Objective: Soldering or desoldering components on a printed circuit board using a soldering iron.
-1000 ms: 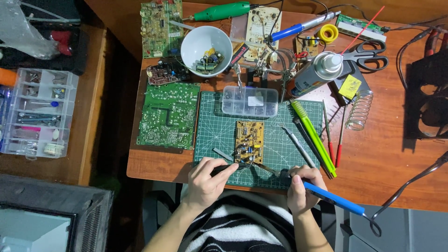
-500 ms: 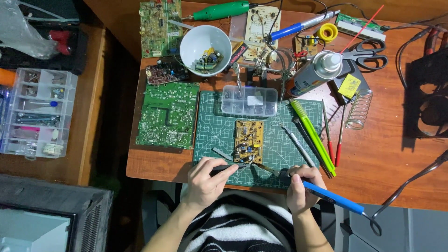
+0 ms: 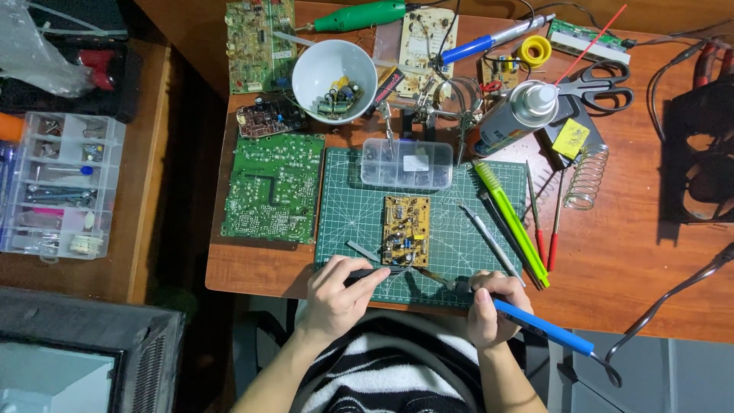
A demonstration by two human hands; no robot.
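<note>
left hand (image 3: pixel 336 294) closed on tweezers (image 3: pixel 376 273) at small circuit board (image 3: pixel 406 229); right hand (image 3: pixel 489 310) grips blue soldering iron (image 3: pixel 527 323), tip near board, on green cutting mat (image 3: pixel 344 214).

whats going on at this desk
A person is working on a small yellow circuit board lying on a green cutting mat. The left hand holds tweezers at the board's lower edge, and the right hand holds a blue-handled soldering iron with its tip aimed there too.
</note>
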